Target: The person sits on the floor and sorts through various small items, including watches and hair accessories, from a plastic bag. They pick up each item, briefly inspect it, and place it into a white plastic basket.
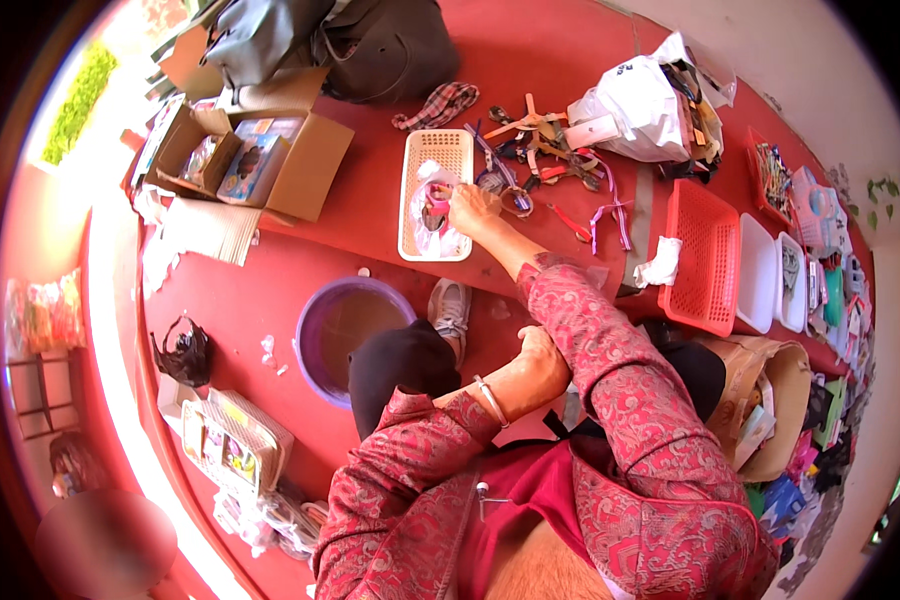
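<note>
My right hand (475, 211) reaches over the right rim of a white plastic basket (437, 143) on the raised red surface. Its fingers are closed at a small pink item (438, 193), whose kind I cannot make out. Under it in the basket lies clear plastic wrapping (425, 236) with something dark inside. My left hand (543, 367), a bangle at its wrist, is bent against my right sleeve; its fingertips are hidden there. Right of the basket lies a heap of straps (540, 130) in brown, black, red and purple.
A purple basin (308, 340) of cloudy water stands on the lower floor beside my shoe (450, 308). An open cardboard box (305, 170) and dark bags (390, 50) are at the back left. To the right are a white plastic bag (630, 100) and a red basket (682, 255).
</note>
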`<move>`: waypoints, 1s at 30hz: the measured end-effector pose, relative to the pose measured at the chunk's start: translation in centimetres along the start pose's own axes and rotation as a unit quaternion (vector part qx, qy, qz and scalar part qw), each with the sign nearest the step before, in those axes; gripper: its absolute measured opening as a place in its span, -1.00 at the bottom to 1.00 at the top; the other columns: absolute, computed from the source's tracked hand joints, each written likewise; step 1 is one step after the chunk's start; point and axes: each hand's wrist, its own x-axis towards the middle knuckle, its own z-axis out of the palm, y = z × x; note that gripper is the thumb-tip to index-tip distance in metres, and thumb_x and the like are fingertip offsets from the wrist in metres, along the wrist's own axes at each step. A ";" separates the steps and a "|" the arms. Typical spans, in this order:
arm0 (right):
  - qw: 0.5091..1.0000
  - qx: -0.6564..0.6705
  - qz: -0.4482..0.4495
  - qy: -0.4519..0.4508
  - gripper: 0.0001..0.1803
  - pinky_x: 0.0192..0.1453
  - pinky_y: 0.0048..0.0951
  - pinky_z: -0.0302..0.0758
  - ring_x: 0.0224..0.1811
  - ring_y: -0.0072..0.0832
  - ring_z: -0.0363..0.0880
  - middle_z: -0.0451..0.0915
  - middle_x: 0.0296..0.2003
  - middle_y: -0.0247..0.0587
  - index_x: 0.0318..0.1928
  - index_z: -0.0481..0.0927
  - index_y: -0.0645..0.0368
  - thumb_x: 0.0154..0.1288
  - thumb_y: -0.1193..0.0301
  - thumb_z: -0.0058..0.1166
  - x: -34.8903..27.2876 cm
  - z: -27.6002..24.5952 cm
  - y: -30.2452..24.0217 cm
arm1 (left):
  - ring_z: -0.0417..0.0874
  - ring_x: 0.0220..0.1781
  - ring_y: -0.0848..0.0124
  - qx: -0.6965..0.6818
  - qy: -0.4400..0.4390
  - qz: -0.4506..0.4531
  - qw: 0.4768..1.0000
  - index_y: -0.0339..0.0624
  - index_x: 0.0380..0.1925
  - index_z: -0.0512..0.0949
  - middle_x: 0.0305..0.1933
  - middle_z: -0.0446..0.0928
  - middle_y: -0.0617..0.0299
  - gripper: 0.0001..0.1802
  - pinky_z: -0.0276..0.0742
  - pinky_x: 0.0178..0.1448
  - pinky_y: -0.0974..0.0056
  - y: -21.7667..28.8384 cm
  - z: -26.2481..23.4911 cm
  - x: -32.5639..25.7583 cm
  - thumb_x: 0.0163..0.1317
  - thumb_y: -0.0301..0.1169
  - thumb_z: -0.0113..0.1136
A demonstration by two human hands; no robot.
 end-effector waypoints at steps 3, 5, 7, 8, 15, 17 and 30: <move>0.998 -0.037 0.001 -0.043 -0.75 -0.24 -0.22 0.49 -0.25 -0.22 0.57 0.58 -0.35 -0.07 -0.35 0.58 0.18 0.06 0.30 -0.05 1.1 0.9 0.0 | 0.24 0.23 0.18 0.087 0.011 -0.002 0.996 0.03 0.18 0.21 0.26 0.17 0.16 -0.48 0.21 0.06 -0.12 0.4 0.9 -0.5 0.20 -0.13 -0.18; 0.995 -0.059 -0.074 -0.036 -0.76 -0.25 -0.25 0.50 -0.25 -0.26 0.58 0.58 -0.36 -0.07 -0.38 0.59 0.19 0.02 0.33 -0.06 1.4 2.4 -0.6 | 0.18 0.26 0.13 0.092 0.060 0.048 0.993 0.04 0.20 0.18 0.28 0.12 0.14 -0.48 0.20 0.05 -0.13 -0.3 4.7 0.9 0.23 -0.11 -0.26; 0.994 -0.066 -0.066 -0.057 -0.75 -0.29 -0.24 0.50 -0.28 -0.23 0.58 0.58 -0.39 -0.06 -0.37 0.60 0.14 0.04 0.30 -0.08 1.6 2.7 -0.6 | 0.11 0.31 0.21 -0.054 0.075 0.025 0.995 0.05 0.23 0.10 0.32 0.03 0.19 -0.44 0.24 0.03 -0.05 -0.5 3.8 1.1 0.23 -0.09 -0.26; 0.996 -0.034 -0.073 -0.026 -0.75 -0.31 -0.22 0.50 -0.30 -0.21 0.58 0.58 -0.41 -0.06 -0.39 0.59 0.13 0.05 0.28 -0.08 1.1 2.6 -0.9 | 0.11 0.31 0.25 -0.056 0.025 0.032 0.998 -0.01 0.20 0.15 0.30 0.08 0.16 -0.45 0.11 0.18 0.02 -0.7 2.4 0.6 0.21 -0.12 -0.24; 0.986 0.044 -0.163 -0.013 -0.71 -0.32 -0.16 0.47 -0.39 -0.12 0.55 0.54 -0.50 0.00 -0.55 0.52 0.19 0.06 0.24 -0.09 -3.6 -0.8 2.8 | 0.63 -0.35 0.33 -0.017 -0.013 0.037 0.999 -0.15 -0.46 0.56 -0.43 0.58 0.18 -0.85 0.51 -0.37 0.25 0.5 -1.4 0.4 -0.03 -0.38 0.06; 0.990 0.123 -0.014 0.060 -0.75 -0.30 -0.18 0.48 -0.39 -0.12 0.55 0.54 -0.50 0.01 -0.57 0.51 0.20 0.04 0.28 -0.07 -4.4 -0.8 5.7 | 0.62 -0.39 0.33 -0.029 -0.012 0.027 0.999 -0.07 -0.47 0.56 -0.47 0.58 0.21 -0.88 0.47 -0.45 0.29 0.5 -1.4 0.4 -0.06 -0.39 0.10; 0.987 -0.043 0.129 0.091 -0.85 -0.35 -0.26 0.51 -0.39 -0.13 0.57 0.57 -0.46 -0.04 -0.40 0.57 0.14 -0.01 0.37 0.04 -2.0 3.3 12.1 | 0.59 -0.33 0.37 0.073 -0.061 0.069 0.993 -0.02 -0.43 0.59 -0.41 0.57 0.29 -0.84 0.39 -0.39 0.32 0.9 -2.3 1.7 -0.01 -0.34 0.06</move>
